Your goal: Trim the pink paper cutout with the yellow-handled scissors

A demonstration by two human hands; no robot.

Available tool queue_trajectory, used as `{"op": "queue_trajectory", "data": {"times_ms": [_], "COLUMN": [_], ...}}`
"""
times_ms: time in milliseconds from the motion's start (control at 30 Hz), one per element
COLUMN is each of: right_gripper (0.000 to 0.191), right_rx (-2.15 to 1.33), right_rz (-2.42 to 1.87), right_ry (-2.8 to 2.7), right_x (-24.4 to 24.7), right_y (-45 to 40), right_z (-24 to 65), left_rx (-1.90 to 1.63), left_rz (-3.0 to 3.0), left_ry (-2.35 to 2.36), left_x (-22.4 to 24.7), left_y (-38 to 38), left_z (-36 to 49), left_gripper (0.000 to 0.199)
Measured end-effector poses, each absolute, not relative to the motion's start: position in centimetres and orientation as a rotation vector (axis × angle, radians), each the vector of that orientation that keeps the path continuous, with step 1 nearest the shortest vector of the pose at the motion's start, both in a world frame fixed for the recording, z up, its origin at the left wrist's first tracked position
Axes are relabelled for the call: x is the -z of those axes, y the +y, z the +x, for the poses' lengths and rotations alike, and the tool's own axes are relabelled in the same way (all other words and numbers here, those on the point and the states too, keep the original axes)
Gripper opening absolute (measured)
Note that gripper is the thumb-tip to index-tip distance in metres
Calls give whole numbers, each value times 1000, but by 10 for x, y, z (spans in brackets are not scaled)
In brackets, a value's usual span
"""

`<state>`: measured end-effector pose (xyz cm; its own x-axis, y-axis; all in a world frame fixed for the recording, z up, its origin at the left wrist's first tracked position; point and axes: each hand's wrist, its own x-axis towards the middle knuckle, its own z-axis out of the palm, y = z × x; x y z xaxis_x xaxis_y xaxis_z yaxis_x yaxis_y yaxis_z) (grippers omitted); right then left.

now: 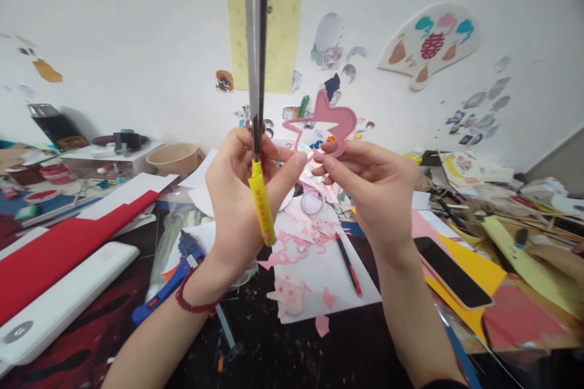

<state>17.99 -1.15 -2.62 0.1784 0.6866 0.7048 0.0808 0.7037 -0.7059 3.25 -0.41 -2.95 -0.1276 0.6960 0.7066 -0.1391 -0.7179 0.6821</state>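
Note:
My left hand (246, 194) is closed, its thumb and forefinger pinching the left edge of a pink cutout (345, 121). Long metal scissors (256, 55) with a yellow handle (262, 203) stand upright at that hand, blades upward and together. How the fingers grip them is partly hidden. My right hand (381, 179) pinches the cutout's lower right edge. The cutout has a rounded, pointed outline, a darker pink border and an opening at its left. Beneath, pink paper scraps (296, 243) and a pink shape (288, 295) lie on white paper (319, 276).
A red-and-black pen (349, 264) and a roll of tape (312, 201) rest on the paper. A blue glue gun (176, 279) and white device (68, 298) lie left. A phone (452, 271) sits right, near another person's hand (559, 258). Drawings cover the wall behind.

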Motion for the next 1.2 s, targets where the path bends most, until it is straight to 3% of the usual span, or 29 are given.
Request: {"op": "queue_trajectory", "data": {"times_ms": [267, 533, 1200], "right_gripper": [14, 16, 9], "right_rx": [-320, -578, -476], "right_rz": [-722, -699, -728], "right_ry": [-1366, -1377, -1450], "right_x": [31, 29, 22], "right_y": [-7, -4, -10], "right_z": [176, 186, 194], "left_rx": [-1929, -2038, -2075], "left_rz": [1523, 1589, 1672], "left_ry": [627, 647, 674], "left_x": [29, 31, 30], "left_y": [-4, 0, 0], "left_z": [39, 35, 35], "left_gripper": [31, 30, 33]}}
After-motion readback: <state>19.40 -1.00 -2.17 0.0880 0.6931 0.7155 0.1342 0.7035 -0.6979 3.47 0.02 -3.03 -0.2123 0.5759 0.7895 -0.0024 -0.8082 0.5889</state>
